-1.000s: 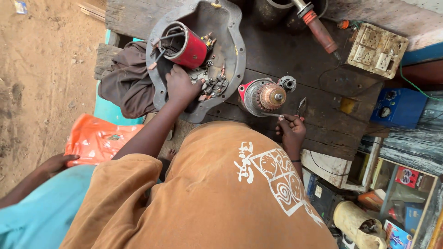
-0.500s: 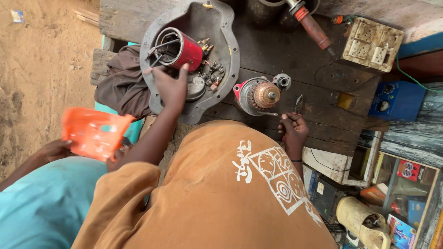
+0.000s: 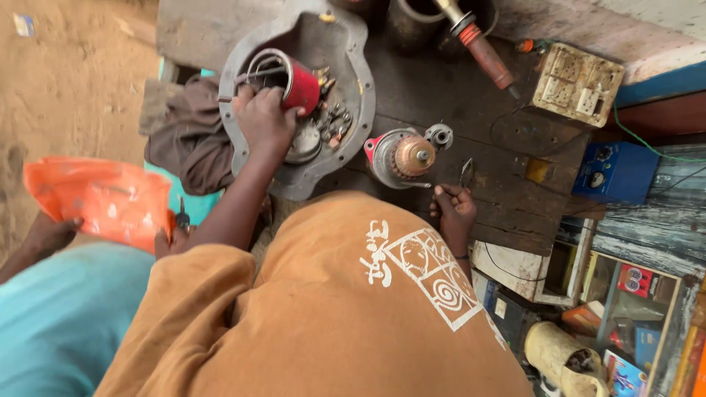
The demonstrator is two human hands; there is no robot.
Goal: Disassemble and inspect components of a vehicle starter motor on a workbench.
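My left hand (image 3: 263, 117) reaches into a round grey metal housing (image 3: 353, 55) and grips a red cylinder (image 3: 303, 83) with wire loops at its open end. Small bolts and parts (image 3: 334, 121) lie in the housing beside it. My right hand (image 3: 452, 213) rests on the dark wooden bench (image 3: 507, 198), closed on a thin metal tool (image 3: 465, 173). Just left of it stands a motor part with a copper core and red rim (image 3: 403, 156).
A brown rag (image 3: 187, 147) hangs off the bench's left edge. A red-handled tool (image 3: 482, 51), a cream switch box (image 3: 577, 81) and a blue box (image 3: 614, 170) sit at the right. Another person in teal holds an orange plastic bag (image 3: 99, 202) at the lower left.
My left hand has moved from the loose parts up onto the red cylinder. The other person has raised the orange bag. My right hand has hardly moved.
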